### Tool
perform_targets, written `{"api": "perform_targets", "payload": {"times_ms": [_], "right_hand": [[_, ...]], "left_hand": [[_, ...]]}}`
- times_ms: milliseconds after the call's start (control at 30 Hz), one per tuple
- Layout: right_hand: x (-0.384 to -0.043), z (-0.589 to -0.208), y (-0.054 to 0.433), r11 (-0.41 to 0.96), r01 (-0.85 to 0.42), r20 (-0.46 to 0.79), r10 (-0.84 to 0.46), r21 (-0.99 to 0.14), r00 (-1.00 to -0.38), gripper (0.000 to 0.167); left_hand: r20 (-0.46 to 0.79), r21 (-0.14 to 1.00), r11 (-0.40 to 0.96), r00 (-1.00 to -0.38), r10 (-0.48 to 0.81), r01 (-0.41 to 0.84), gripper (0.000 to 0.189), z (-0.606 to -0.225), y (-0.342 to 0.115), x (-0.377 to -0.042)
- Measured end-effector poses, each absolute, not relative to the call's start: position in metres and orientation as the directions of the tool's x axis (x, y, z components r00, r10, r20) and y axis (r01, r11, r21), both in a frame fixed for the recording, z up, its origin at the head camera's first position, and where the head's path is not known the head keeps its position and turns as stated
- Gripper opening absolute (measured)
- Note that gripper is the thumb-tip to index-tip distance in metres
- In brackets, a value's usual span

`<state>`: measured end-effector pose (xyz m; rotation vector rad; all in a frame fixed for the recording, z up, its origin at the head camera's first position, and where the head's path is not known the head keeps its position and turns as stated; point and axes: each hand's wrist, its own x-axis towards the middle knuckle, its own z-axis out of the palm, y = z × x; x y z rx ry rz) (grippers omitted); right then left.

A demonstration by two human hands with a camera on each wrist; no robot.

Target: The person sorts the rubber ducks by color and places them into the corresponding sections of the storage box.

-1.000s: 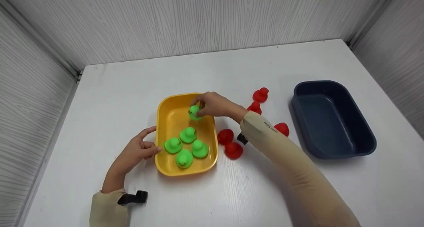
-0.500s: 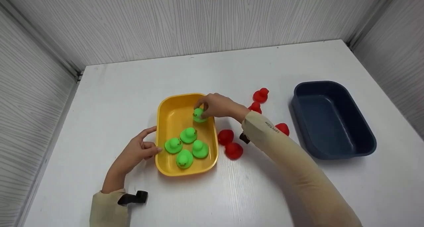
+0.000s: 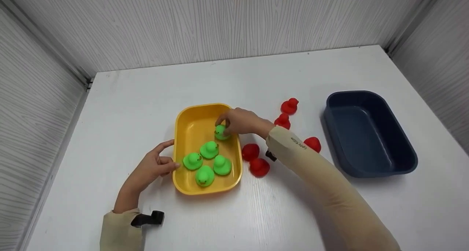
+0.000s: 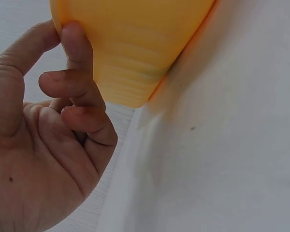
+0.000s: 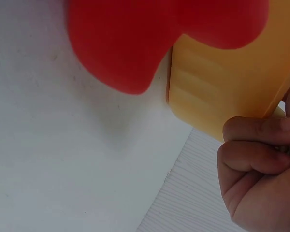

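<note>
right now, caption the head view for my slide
Left hand pinching a yellow tub of four green ducks, right hand holding a fifth duck, red ducks and a blue tub at right.

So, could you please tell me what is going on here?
A person's right hand holds a green duck in or just above the yellow tray, while the left hand grips its left side. Four more green ducks sit in it. At least five red ducks lie on the table between it and the blue tray.
</note>
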<state>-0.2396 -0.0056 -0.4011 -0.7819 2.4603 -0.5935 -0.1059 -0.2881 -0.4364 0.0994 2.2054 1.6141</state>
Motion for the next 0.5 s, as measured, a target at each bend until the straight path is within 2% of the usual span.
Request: {"api": "perform_targets", "payload": {"times_ms": [267,500], "right_hand": [[-0.2391,-0.4016,-0.0051,0.734,-0.425,-0.303,-0.632,-0.530,-0.713,0.037],[-0.2399,-0.3953,0.0022,0.705,-0.413,-0.277,-0.644,-0.576,-0.713,0.035]], "left_hand": [[-0.266,0.933,0.319,-0.918,0.296,-0.168,0.077,-0.4369,-0.2888,-0.1058],[-0.269,0.932,0.318,-0.917,0.293,-0.171,0.077,-0.4379,-0.2896,-0.1055]]}}
